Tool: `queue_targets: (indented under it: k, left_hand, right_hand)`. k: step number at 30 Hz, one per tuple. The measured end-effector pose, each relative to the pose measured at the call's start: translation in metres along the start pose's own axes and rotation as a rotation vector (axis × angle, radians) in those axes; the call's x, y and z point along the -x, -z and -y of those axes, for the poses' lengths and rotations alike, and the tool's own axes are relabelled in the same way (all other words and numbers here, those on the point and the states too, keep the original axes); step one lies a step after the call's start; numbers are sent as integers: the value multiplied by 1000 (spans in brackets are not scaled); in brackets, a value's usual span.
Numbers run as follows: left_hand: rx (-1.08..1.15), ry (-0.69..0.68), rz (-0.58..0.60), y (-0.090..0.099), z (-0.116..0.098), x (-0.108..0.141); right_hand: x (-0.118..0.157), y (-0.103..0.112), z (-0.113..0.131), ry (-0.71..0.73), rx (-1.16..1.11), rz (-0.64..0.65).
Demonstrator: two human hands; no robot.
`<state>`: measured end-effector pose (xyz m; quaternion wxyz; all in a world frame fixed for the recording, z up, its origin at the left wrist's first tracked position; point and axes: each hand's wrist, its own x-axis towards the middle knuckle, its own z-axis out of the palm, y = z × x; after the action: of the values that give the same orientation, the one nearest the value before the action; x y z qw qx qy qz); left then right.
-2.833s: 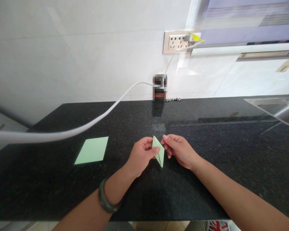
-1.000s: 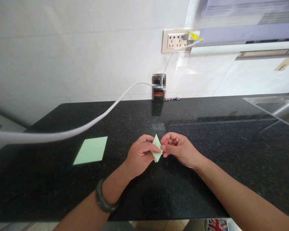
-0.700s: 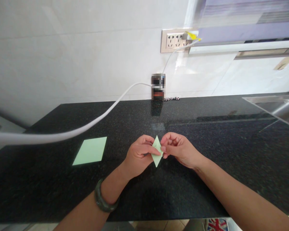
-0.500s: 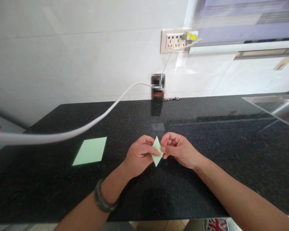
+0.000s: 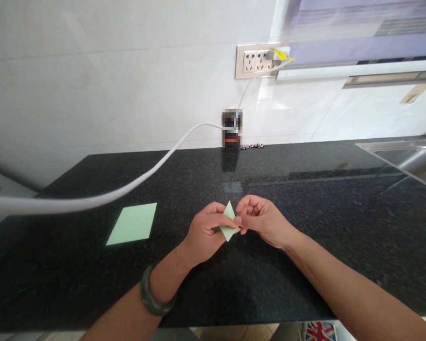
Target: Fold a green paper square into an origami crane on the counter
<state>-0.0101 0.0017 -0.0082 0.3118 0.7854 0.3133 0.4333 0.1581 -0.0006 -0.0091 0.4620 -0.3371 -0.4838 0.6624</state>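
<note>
A small folded piece of pale green paper [image 5: 229, 210], diamond-shaped from here, is held above the dark countertop. My left hand [image 5: 206, 232] grips it from the left, thumb across its face and fingers behind. From the right, my right hand [image 5: 259, 220] pinches its right corner between thumb and fingertips; the other fingers are curled. The exact fold is partly hidden by my fingers. Farther left, a flat sheet of green paper [image 5: 133, 223] lies on the countertop, apart from both hands.
The black speckled countertop [image 5: 74, 270] meets a white tiled wall. A blurred device [image 5: 232, 128] leans there, with a white cable [image 5: 142, 177] sweeping left across the view. A wall socket [image 5: 248, 61] is above. At the far right is a metal sink [image 5: 422, 158].
The folded paper has tilted and shifted slightly left, showing a narrower face. My right thumb has moved a little left with it. The flat sheet stays put.
</note>
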Motion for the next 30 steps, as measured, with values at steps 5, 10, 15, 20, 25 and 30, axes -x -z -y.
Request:
queue_targets:
  k: [5, 10, 15, 20, 25, 30]
  left_hand:
    - [24, 18, 4, -1, 1, 0]
    - [54, 45, 2, -2, 1, 0]
    - [187, 195, -13, -5, 2, 1]
    - [504, 434, -13, -4, 5, 0]
    - [524, 503, -102, -4, 4, -3]
    - [591, 544, -192, -7, 5, -3]
  right_hand:
    - [0, 1, -1, 4, 7, -9]
    - [-1, 0, 0, -4, 21, -24]
    - [-1, 1, -1, -14, 18, -40]
    - [-2, 2, 0, -36, 29, -46]
    - [-1, 1, 3, -77, 6, -69]
    - [-1, -2, 1, -30, 96, -78]
